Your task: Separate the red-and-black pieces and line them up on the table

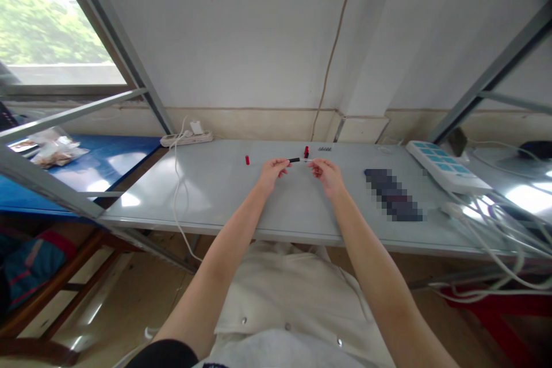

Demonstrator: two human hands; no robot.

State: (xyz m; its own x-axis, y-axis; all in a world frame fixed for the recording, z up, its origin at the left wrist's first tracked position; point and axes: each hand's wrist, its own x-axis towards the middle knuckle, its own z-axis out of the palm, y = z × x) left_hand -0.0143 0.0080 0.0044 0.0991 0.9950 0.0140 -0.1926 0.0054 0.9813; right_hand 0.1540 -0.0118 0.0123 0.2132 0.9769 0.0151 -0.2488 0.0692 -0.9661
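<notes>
My left hand (pixel 272 170) pinches a small black cylindrical part (pixel 294 160) above the grey table (pixel 215 195). Close to its right, my right hand (pixel 326 173) has its fingers closed on a thin pale piece that is too small to make out. Just beyond the black part stands a small red and black piece (pixel 306 152). A small red cap (pixel 247 160) lies to the left of my left hand. A row of tiny dark parts (pixel 325 149) sits behind my right hand.
A white power strip (pixel 187 138) with a cable lies at the back left. A larger white and blue power strip (pixel 446 165) and a tangle of white cables (pixel 495 230) fill the right side. A blurred dark object (pixel 393 194) lies right of my hands. Metal frame bars cross both sides.
</notes>
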